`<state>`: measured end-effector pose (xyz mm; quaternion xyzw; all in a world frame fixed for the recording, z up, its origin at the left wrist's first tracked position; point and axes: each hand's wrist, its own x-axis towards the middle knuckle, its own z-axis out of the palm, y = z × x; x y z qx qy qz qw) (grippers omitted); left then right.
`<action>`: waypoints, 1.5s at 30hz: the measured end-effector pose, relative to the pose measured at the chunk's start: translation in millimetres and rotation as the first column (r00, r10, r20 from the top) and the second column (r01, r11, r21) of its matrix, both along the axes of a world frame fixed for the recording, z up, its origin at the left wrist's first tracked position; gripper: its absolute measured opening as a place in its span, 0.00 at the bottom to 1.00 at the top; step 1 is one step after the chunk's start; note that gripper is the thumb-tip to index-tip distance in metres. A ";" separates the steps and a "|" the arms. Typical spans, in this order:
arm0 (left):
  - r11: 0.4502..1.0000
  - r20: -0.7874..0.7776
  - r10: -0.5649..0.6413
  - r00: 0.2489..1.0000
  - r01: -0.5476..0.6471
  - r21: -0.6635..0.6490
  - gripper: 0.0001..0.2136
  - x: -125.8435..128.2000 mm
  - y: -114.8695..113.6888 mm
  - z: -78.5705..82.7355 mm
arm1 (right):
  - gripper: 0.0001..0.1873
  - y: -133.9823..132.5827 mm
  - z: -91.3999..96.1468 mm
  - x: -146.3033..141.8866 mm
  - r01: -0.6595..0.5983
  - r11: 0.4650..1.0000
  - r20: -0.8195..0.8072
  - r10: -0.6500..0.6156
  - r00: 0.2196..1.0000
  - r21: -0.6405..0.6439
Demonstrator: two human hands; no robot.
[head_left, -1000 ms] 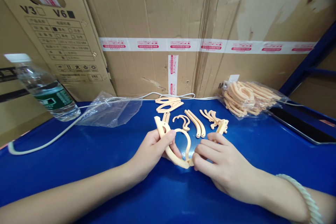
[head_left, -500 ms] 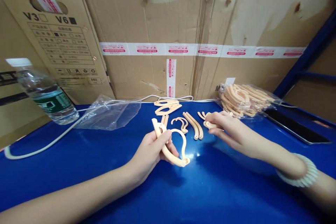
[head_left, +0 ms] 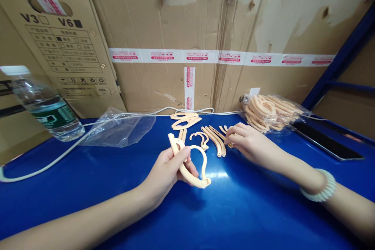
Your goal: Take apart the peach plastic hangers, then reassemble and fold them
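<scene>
Hook (head_left: 204, 161) and curved piece (head_left: 187, 175) in left hand (head_left: 165, 168)

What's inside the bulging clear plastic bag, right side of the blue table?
Curved, slender beige pieces, piled together, show through the clear bag. Lower ones are covered by those above; their shapes and the total count can't be told.

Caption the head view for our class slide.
Left hand holds curved cream pieces over a blue table; right hand at loose parts.
</scene>
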<state>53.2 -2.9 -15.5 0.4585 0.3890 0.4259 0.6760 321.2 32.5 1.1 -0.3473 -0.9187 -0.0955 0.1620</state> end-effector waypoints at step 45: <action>0.943 -0.288 -0.206 0.935 0.268 0.195 0.12 -2.0 1.2 -0.2 | 0.14 -38.6 -8.3 -43.0 -0.331 0.891 0.047 0.333 0.942 0.310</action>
